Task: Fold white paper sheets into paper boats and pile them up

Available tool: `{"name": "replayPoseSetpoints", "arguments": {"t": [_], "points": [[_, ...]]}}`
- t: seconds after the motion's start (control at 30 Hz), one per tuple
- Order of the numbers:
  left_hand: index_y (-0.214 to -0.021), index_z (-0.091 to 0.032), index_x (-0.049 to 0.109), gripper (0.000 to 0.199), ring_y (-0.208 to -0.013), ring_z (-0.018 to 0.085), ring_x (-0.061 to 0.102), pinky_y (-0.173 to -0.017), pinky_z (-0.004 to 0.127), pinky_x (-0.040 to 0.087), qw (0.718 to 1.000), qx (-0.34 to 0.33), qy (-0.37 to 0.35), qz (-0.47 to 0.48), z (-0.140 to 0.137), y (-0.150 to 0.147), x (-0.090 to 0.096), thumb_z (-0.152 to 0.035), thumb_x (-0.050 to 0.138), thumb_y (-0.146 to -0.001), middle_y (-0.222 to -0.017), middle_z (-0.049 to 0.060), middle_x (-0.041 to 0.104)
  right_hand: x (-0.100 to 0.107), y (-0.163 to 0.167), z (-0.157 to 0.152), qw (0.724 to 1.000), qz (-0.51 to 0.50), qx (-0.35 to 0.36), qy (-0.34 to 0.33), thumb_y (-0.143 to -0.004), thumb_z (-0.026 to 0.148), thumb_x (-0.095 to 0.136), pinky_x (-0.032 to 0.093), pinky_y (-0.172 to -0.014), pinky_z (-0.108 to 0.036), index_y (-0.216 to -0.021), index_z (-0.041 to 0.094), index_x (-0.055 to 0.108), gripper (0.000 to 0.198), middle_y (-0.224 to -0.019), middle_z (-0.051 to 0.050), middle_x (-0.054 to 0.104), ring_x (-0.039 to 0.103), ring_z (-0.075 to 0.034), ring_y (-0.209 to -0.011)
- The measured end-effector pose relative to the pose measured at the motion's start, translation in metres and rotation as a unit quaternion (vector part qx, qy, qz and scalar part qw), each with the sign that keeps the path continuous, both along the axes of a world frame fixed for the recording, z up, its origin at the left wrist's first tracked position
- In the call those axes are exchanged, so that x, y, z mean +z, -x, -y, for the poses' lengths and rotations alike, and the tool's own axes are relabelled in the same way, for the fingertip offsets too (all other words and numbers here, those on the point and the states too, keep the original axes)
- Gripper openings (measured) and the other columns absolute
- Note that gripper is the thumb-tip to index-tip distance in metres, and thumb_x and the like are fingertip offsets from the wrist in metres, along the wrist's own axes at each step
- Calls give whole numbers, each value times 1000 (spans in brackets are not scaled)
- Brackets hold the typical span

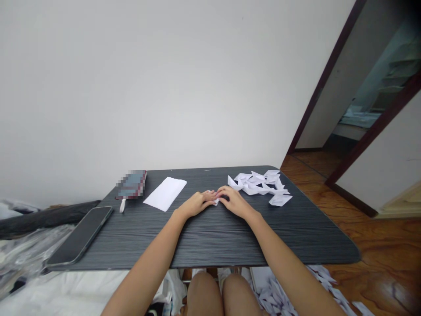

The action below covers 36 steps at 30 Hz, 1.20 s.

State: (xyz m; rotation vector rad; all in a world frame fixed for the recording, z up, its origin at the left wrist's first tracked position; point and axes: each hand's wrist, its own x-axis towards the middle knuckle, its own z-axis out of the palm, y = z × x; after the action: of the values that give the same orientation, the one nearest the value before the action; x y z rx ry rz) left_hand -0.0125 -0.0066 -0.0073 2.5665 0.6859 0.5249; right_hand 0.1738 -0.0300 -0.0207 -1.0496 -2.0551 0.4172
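Observation:
Near the middle of the dark table, a small folded piece of white paper lies mostly hidden under my fingers. My left hand rests on it from the left, its fingers together and pressing down. From the right, my right hand bends its fingers and thumb onto the same paper, and the fingertips of both hands meet there. To the left lies a stack of white paper sheets. Several folded white paper pieces with pointed ends sit in a loose heap to the right.
The dark table stands against a white wall. On its left are a phone and a blurred pouch with a strap. More folded papers lie below on the right. A doorway opens at the right.

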Motion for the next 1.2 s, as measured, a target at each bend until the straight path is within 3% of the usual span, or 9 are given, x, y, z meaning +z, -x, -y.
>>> {"name": "replayPoseSetpoints", "arguments": {"t": [0.23,0.63,0.97,1.2], "points": [[-106,-20,54,30,-95,16,56,-87,28,38,995,76,-14,64,0,-1,-9,-29,37,-83,-104,6,60,-3,4,-2,1000,10,9,3,-75,16,50,39,-78,-30,-79,16,60,11,-85,-6,58,51,-15,-83],[-78,-16,63,21,-79,15,52,-75,28,41,986,122,-87,67,0,8,-7,-23,44,-79,-82,7,56,-4,0,0,999,39,-28,-7,-77,12,43,38,-73,-30,-76,16,58,15,-77,-5,55,48,-16,-78],[-72,-15,61,15,-64,13,49,-64,25,38,974,214,-48,58,-6,-2,-11,-22,48,-74,-67,3,55,-2,8,-13,990,23,-102,94,-73,16,46,35,-57,-24,-67,14,59,14,-60,-3,58,49,-12,-57],[-75,-17,60,15,-70,15,48,-66,27,34,973,227,-36,8,-10,-4,-12,-20,45,-75,-70,2,56,7,7,-26,983,89,-81,142,-69,13,47,32,-51,-22,-61,14,58,13,-59,-4,59,50,-13,-56]]}}
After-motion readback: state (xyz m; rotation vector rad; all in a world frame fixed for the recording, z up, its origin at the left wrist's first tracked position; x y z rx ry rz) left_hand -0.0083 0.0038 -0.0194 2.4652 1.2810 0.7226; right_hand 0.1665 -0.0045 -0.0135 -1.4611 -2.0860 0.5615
